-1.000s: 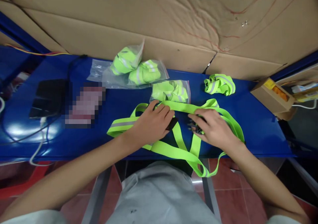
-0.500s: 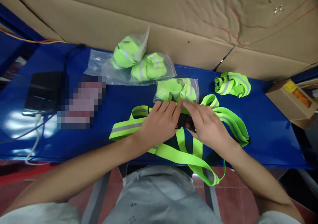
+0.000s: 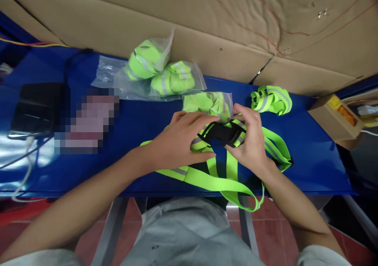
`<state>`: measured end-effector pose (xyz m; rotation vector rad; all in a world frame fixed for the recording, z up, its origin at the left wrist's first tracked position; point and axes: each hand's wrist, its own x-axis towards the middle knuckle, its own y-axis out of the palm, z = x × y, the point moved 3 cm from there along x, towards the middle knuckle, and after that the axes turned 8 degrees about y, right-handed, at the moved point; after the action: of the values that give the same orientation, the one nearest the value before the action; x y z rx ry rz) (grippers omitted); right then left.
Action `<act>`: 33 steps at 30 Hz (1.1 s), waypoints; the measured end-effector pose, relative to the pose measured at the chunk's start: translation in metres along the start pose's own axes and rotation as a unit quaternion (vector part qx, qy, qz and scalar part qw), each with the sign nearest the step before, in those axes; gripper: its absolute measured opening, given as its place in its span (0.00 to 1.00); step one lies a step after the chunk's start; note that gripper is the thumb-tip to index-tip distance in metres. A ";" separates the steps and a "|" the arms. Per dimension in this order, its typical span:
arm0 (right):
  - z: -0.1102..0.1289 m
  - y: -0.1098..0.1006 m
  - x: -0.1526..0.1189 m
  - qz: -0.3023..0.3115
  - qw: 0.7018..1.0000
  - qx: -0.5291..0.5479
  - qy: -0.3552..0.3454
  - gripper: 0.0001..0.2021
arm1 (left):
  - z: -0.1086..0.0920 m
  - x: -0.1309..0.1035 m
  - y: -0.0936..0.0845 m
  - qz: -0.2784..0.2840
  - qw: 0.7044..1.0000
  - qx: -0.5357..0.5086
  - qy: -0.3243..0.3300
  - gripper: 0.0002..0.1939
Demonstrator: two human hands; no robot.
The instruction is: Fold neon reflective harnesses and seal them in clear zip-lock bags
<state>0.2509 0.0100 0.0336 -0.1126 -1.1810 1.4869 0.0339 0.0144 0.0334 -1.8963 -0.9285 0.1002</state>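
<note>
A black side-release buckle (image 3: 221, 134) joins the neon-yellow strap of a reflective harness (image 3: 208, 180) with grey stripes. Its two halves look joined. My right hand (image 3: 253, 142) grips the buckle's right end, fingers behind and thumb beneath. At the other end, my left hand (image 3: 180, 142) has its fingers stretched out and its thumb apart, close around the buckle without a visible grip. Whether its fingertips touch the strap I cannot tell. Loops of the harness spread over the blue table and hang past its front edge. My hands hide part of the webbing.
Behind my hands lie several clear bags with folded neon straps (image 3: 174, 79). A loose strap bundle (image 3: 272, 100) lies back right, near a small cardboard box (image 3: 335, 118). On the left are a black device (image 3: 37, 110) with cables and a blurred-out item (image 3: 90, 120). Cardboard (image 3: 189, 26) walls the back.
My left hand has loosened and opened, drawing slightly left. My right hand has turned and raised the buckle, which now shows between the hands. The view has shifted slightly.
</note>
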 end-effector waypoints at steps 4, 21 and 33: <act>0.003 0.003 -0.004 0.020 0.999 -0.035 -0.032 0.40 | -0.003 0.001 0.008 -0.048 0.996 0.057 0.052 0.31; 0.004 0.004 -0.010 0.039 0.992 -0.056 -0.102 0.20 | 0.000 0.000 0.004 -0.043 0.996 0.016 0.079 0.14; -0.021 -0.022 0.000 0.005 0.939 0.233 0.254 0.16 | 0.004 -0.002 -0.026 -0.223 0.970 0.070 0.070 0.11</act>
<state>0.2796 0.0184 0.0393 -0.1670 -0.4007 1.5834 0.0164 0.0218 0.0511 -1.5060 -1.1928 -0.2298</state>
